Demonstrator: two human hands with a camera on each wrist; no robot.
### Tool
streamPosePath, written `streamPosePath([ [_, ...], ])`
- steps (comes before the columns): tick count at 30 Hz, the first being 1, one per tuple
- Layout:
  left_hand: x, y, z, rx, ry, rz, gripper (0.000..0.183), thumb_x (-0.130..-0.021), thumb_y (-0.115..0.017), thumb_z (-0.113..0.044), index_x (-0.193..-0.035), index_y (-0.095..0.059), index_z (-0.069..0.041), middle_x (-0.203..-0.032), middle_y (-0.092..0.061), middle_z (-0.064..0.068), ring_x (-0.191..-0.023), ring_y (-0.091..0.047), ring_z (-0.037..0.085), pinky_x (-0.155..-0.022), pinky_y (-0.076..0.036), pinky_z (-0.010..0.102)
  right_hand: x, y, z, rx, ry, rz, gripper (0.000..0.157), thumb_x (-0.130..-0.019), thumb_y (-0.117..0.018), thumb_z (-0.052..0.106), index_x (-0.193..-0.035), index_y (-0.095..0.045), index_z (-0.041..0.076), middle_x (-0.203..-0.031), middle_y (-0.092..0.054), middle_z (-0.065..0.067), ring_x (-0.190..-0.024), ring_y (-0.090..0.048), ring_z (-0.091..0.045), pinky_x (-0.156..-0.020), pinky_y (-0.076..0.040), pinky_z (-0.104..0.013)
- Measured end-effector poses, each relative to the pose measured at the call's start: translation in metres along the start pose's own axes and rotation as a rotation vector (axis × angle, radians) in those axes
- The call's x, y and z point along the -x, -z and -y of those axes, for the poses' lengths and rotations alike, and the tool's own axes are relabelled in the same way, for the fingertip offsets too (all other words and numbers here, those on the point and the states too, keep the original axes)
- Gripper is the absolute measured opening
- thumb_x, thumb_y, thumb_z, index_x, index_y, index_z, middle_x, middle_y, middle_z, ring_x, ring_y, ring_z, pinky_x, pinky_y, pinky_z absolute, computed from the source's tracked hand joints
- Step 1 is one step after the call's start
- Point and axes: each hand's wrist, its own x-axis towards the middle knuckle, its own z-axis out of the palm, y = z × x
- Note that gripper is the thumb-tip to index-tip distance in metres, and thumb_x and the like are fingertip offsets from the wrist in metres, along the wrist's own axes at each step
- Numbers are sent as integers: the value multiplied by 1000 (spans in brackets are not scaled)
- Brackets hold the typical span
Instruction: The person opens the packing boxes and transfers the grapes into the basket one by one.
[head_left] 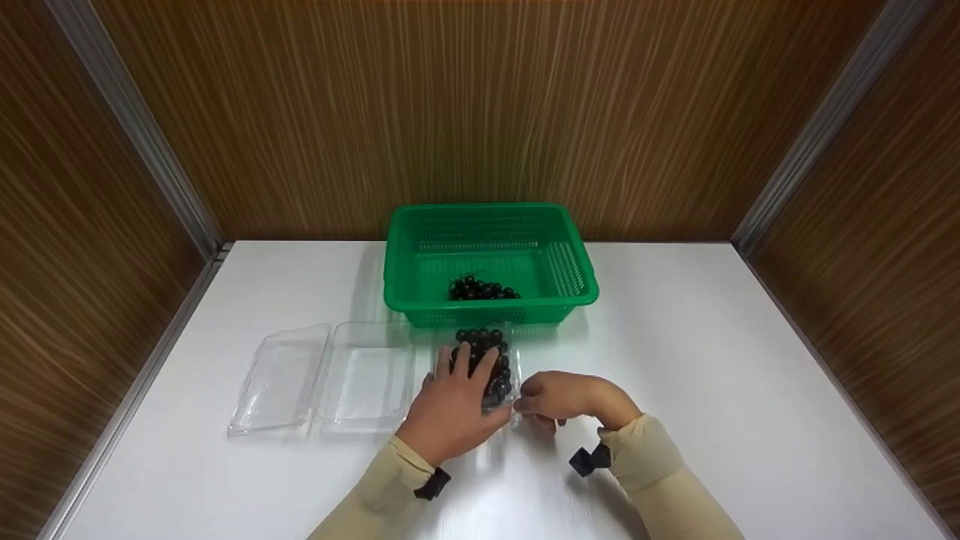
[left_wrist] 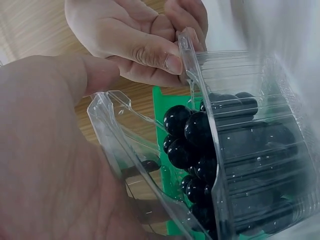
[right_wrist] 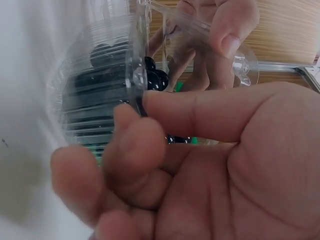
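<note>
A clear plastic clamshell box holds a bunch of dark grapes on the white table, its lid partly raised over the fruit. My left hand lies over that lid with fingers spread and fairly straight; its thumb is by a lid corner in the left wrist view. At the box's near right corner, my right hand pinches the rim between thumb and index finger. The other right fingers are loosely bent beside the box wall. Part of the grapes is hidden under the left hand.
Behind the box stands a green basket with another bunch of dark grapes inside. A second clear clamshell box lies unfolded to the left, its lid flat on the table. Wood-patterned walls enclose the table.
</note>
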Motion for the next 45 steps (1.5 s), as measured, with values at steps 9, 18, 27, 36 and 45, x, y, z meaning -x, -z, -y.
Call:
streamPosePath([
  [9, 1, 0, -5, 58, -31, 30, 76, -101, -53, -58, -163, -33, -18, -159, -35, 29, -146, -29, 58, -104, -46, 66, 9, 3, 5, 45, -101, -2, 30, -96, -51, 17, -84, -66, -5, -55, -57, -2, -51, -54, -18, -52, -43, -34],
  [18, 2, -7, -3, 5, -12, 68, 90, -93, -61, -69, -164, -32, -22, -163, -31, 28, -149, -26, 56, -106, -43, 67, 8, -1, 5, 64, -123, -32, 34, -96, -51, 21, -86, -69, -6, -54, -56, 0, -51, -52, -18, -51, -41, -32],
  [27, 3, -3, -6, 41, 6, 91, 96, -89, -58, -77, -163, -34, -22, -164, -30, 26, -151, -22, 53, -107, -41, 69, 8, -2, 4, 60, -115, -40, 36, -100, -51, 22, -82, -71, -2, -57, -55, 2, -51, -55, -17, -54, -45, -35],
  [36, -1, -2, -5, 83, 23, 49, 86, -94, -52, -75, -162, -38, -23, -164, -30, 25, -152, -22, 52, -106, -42, 69, 7, 0, 5, 57, -103, -46, 35, -101, -50, 19, -84, -69, -4, -61, -56, 1, -51, -54, -16, -53, -44, -33],
  [45, -5, 1, -4, 98, 19, 20, 90, -92, -58, -74, -161, -38, -20, -163, -34, 24, -150, -25, 53, -106, -43, 67, 6, 1, 4, 23, -115, -39, 35, -101, -51, 22, -85, -68, -4, -62, -55, 1, -52, -54, -16, -56, -47, -37],
])
